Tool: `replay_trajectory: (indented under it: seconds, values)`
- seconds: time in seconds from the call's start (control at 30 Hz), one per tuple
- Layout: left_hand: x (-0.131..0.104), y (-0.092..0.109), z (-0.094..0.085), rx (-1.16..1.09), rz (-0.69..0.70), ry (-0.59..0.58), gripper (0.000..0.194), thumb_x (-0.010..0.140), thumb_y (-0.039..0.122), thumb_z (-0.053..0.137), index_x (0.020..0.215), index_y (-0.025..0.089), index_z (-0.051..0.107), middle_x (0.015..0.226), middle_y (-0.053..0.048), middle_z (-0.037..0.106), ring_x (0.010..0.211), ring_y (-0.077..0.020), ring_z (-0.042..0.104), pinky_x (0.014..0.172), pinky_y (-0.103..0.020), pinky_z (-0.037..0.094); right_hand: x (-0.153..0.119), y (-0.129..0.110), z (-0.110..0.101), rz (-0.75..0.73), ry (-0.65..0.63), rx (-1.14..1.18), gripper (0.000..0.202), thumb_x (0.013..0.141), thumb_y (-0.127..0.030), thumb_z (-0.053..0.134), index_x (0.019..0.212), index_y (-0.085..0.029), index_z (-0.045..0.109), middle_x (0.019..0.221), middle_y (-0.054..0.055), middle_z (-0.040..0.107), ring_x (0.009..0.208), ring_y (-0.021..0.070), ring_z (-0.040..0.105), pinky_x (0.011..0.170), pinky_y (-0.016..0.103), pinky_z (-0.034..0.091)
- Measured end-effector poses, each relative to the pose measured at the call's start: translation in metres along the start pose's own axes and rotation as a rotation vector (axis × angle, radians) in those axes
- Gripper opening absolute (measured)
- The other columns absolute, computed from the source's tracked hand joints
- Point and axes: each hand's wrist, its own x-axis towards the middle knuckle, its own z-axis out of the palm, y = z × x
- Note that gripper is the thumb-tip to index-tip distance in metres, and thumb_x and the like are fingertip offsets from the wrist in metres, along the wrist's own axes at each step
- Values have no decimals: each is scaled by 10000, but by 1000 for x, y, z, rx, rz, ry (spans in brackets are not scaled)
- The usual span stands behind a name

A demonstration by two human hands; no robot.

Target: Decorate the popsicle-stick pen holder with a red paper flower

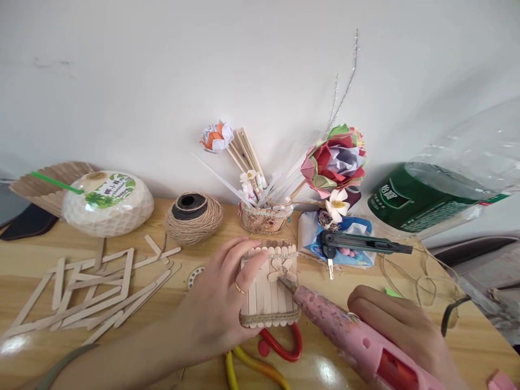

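My left hand (227, 287) is closed around the left side of a small popsicle-stick box (268, 300), its front tilted towards me. Twine runs along the box's lower edge, and a beaded trim crosses near its top. On the front sits a flower of short rounded wooden pieces (280, 266). My right hand (398, 319) grips a pink glue gun (337, 325), whose metal nozzle points at the flower's centre, at or very close to it. Under the box lie red-handled and yellow-handled tools (290, 352), partly hidden.
Loose popsicle sticks (93, 292) lie at left, near a wrapped coconut (108, 203) and a twine spool (194, 216). Behind the box stands a holder (266, 219) with sticks and paper flowers (337, 160). A utility knife (365, 241) and large plastic bottle (430, 195) are at right.
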Motion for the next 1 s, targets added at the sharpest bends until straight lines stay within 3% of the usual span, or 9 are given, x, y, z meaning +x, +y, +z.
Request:
replay_trajectory:
  seconds: [0.3, 0.53, 0.73, 1.0]
  values:
    - [0, -1, 1, 0, 1, 1, 784, 703, 224, 686, 1353, 137, 257, 1310, -170, 356, 1230, -340, 337, 1042, -517, 350, 3, -2, -5, -1, 6, -23, 238, 841, -83, 405, 667, -225, 327, 590, -38, 351, 456, 112, 358, 449, 285, 209]
    - [1, -1, 1, 8, 18, 10, 784, 702, 242, 697, 1344, 119, 263, 1306, -174, 357, 1221, -336, 343, 1048, -516, 346, 0, -1, -5, 1, -12, 11, 189, 843, -97, 410, 697, -217, 413, 610, -23, 400, 472, 122, 390, 460, 283, 246]
    - [-1, -1, 0, 10, 7, 0, 785, 712, 246, 696, 1351, 128, 256, 1308, -181, 357, 1217, -344, 343, 1024, -534, 371, 4, -4, -9, 2, 0, -29, 231, 844, -76, 391, 667, -219, 353, 587, -40, 358, 449, 106, 355, 438, 282, 206]
    - [2, 0, 0, 23, 18, 1, 771, 714, 250, 695, 1338, 107, 265, 1298, -177, 357, 1218, -336, 341, 1040, -514, 357, -2, 0, -5, 16, 7, -28, 190, 855, -101, 419, 699, -207, 436, 611, -26, 380, 482, 118, 373, 455, 282, 225]
